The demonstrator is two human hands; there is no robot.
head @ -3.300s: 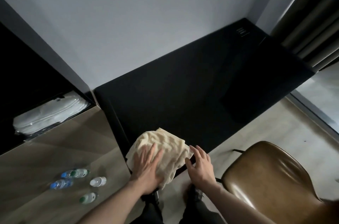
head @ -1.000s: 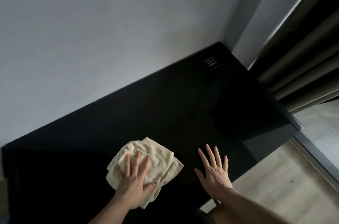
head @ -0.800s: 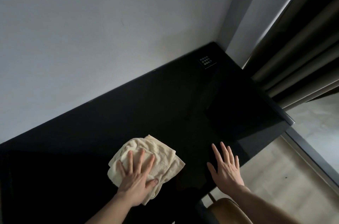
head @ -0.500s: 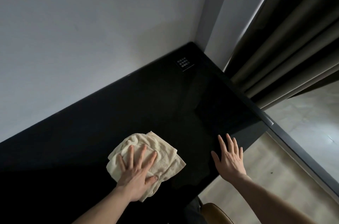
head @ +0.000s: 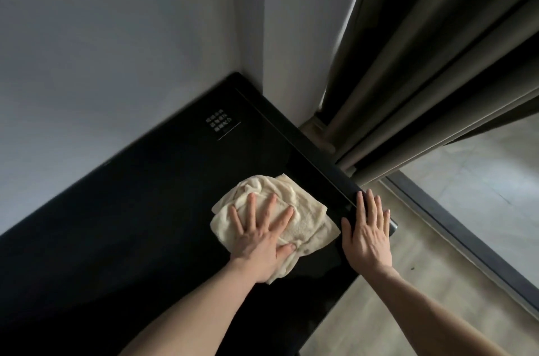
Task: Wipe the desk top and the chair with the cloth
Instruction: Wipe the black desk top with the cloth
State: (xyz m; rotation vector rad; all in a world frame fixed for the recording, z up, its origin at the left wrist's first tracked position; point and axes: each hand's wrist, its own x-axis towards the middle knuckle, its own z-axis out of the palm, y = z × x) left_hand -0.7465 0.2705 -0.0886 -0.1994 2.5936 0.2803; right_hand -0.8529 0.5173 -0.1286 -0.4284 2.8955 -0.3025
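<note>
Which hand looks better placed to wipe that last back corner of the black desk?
Probably the left. The left hand lies flat, fingers spread, on the cream cloth, ready to push it toward the back corner. The right hand rests bare at the desk end, touching no cloth.

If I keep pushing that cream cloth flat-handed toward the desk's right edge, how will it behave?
The cloth looks soft and floppy: it lies in rumpled folds, so it may bunch ahead of the left hand. The desk top looks glossy, so it should slide easily. Near the edge beside the right hand, a loose corner could droop over.
</note>
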